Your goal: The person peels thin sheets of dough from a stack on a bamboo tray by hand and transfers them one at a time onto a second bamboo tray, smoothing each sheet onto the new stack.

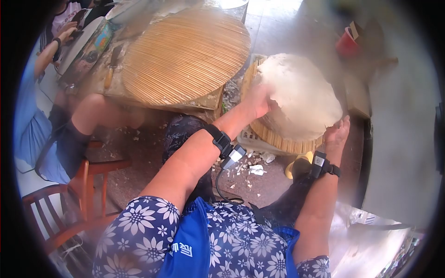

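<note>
A large, pale, roughly round sheet (301, 92), which looks like dough, spreads over a round slatted mat (289, 146). At its left edge my left hand (262, 100) is closed on the sheet, with the fingertips partly hidden. My right hand (337, 130) grips the near right edge, its fingers pointing up along the rim. The sheet's outline is ragged and covers most of the mat, whose slats show at the left and the near side.
A bigger round slatted mat (187, 58) lies on a low table at the left. A knife-like tool (110, 74) rests beside it. Another person (39, 116) sits at the far left, near a wooden chair (88, 185). Pale scraps (257, 170) litter the floor; a red bucket (347, 42) stands back right.
</note>
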Demonstrator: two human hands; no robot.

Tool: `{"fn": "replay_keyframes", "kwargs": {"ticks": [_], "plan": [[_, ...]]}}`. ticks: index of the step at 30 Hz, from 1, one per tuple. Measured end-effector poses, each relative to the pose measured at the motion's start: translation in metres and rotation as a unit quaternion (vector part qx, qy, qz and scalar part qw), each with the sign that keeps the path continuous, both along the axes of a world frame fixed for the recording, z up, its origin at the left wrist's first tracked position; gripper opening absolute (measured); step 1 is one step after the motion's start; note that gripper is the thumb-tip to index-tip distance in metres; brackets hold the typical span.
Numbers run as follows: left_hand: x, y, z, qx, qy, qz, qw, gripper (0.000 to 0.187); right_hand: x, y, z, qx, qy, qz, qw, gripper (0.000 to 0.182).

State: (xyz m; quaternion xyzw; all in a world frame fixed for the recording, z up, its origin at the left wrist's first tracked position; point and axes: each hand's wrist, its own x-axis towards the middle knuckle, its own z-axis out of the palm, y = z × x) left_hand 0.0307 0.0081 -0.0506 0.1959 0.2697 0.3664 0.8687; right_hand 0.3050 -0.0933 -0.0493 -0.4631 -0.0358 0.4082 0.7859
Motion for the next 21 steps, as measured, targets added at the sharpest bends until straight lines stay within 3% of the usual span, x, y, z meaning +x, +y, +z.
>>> {"fn": "replay_keyframes", "kwargs": {"ticks": [2, 5, 8, 11, 12, 15, 17, 19, 21], "plan": [[-0.002, -0.003, 0.009, -0.006, 0.022, 0.006, 1.000, 0.013, 0.017, 0.001, -0.012, 0.006, 0.029, -0.028, 0.999, 0.052], [-0.003, 0.004, 0.001, -0.003, 0.074, 0.003, 0.997, 0.020, 0.009, -0.004, 0.000, 0.083, 0.058, 0.071, 0.992, 0.044], [0.001, 0.007, -0.007, 0.067, 0.134, 0.033, 0.988, 0.028, 0.009, 0.000, -0.012, 0.000, -0.043, 0.034, 0.998, 0.037], [0.008, 0.005, -0.016, 0.108, 0.174, 0.077, 0.976, 0.034, 0.013, -0.003, -0.018, 0.020, -0.136, 0.061, 0.989, 0.038], [-0.003, 0.011, 0.002, 0.115, 0.138, 0.056, 0.982, 0.034, 0.005, 0.009, -0.006, 0.014, -0.132, 0.062, 0.989, 0.038], [0.023, 0.017, -0.038, 0.110, 0.219, 0.104, 0.964, 0.033, 0.005, -0.005, -0.001, -0.018, -0.156, 0.049, 0.986, 0.038], [0.025, 0.019, -0.037, 0.148, 0.220, 0.112, 0.958, 0.038, 0.001, -0.006, 0.009, 0.000, -0.179, 0.033, 0.983, 0.038], [0.019, 0.013, -0.011, 0.181, 0.255, 0.122, 0.942, 0.042, -0.004, -0.004, 0.019, 0.021, -0.190, 0.024, 0.981, 0.038], [0.007, 0.007, 0.016, 0.203, 0.183, 0.126, 0.954, 0.045, -0.011, -0.002, 0.030, 0.045, -0.191, 0.019, 0.980, 0.038]]}}
